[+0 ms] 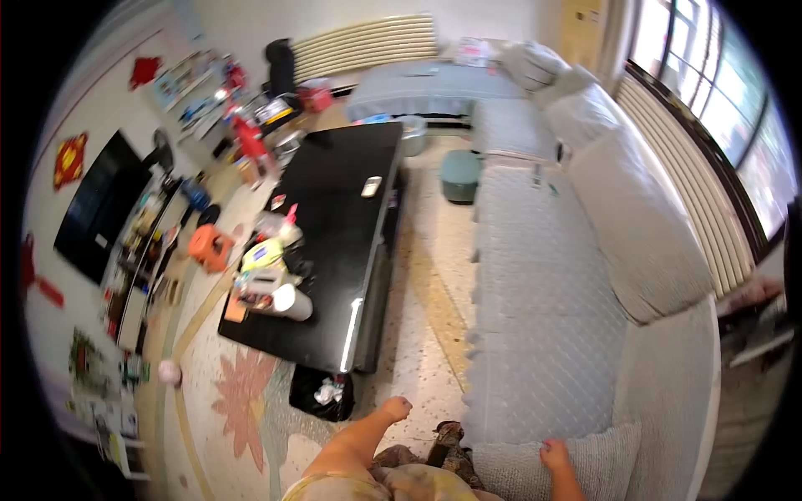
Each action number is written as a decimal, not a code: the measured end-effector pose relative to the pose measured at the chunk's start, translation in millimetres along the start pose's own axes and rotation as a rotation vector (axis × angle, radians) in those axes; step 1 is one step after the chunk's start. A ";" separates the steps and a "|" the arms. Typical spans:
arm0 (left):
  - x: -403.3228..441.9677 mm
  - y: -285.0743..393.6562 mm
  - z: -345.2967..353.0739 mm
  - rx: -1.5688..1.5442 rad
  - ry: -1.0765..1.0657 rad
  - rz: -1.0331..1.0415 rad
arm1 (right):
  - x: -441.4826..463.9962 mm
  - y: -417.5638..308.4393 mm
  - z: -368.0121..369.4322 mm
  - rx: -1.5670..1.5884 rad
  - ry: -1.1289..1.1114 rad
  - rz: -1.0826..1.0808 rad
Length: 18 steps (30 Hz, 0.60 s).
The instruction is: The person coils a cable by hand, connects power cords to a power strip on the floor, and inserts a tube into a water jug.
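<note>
My left hand [398, 408] is held out above the floor, between the black coffee table [334, 175] and the sofa; its fingers are curled, and whether anything is in them is too small to tell. My right hand [554, 453] is over the grey cushion [593, 459] at the near end of the sofa [543, 275], its fingers bent near the cushion's top edge. Any small thing inside that hand is hidden. Beyond my left hand, a black-lined trash bin [322, 399] with crumpled white paper stands by the table's near end.
The table bears a white paper roll [292, 302], plastic bags [271, 250] and a white phone-like object [372, 186]. A green stool [459, 175] stands between table and sofa. An orange stool [210, 247] and a television [103, 206] are at the left.
</note>
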<state>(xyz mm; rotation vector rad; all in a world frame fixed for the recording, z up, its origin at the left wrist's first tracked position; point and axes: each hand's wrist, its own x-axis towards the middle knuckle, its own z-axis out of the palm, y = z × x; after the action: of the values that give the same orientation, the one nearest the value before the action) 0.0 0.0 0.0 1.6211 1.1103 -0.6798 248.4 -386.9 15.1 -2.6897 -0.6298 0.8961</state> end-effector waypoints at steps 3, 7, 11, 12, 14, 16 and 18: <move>-5.2 -74.2 -71.2 -0.224 0.157 0.046 | 67.1 -76.2 64.0 0.010 0.068 -0.268; -97.4 -192.7 -12.0 -0.422 0.157 0.012 | -6.9 -104.2 93.9 -0.116 -0.184 -0.270; -152.8 -313.5 15.2 -0.635 0.480 -0.138 | -62.8 -220.7 106.1 -0.162 -0.394 -0.346; -159.6 -352.5 25.7 -0.527 0.466 -0.155 | -63.3 -230.6 123.7 -0.295 -0.454 -0.490; -213.3 -406.6 44.0 -0.746 0.505 -0.353 | -69.3 -279.0 138.8 -0.451 -0.498 -0.675; -241.2 -422.8 50.8 -0.858 0.492 -0.427 | -79.2 -312.7 134.7 -0.380 -0.618 -0.726; -266.7 -431.1 56.6 -1.174 0.630 -0.446 | -72.8 -334.4 134.7 -0.451 -0.629 -0.741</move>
<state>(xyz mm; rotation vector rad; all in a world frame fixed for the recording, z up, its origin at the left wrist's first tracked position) -496.3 -115.1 25.2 0.5350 1.8590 0.2934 5.1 -115.5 63.7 -2.1072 -1.9864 1.4663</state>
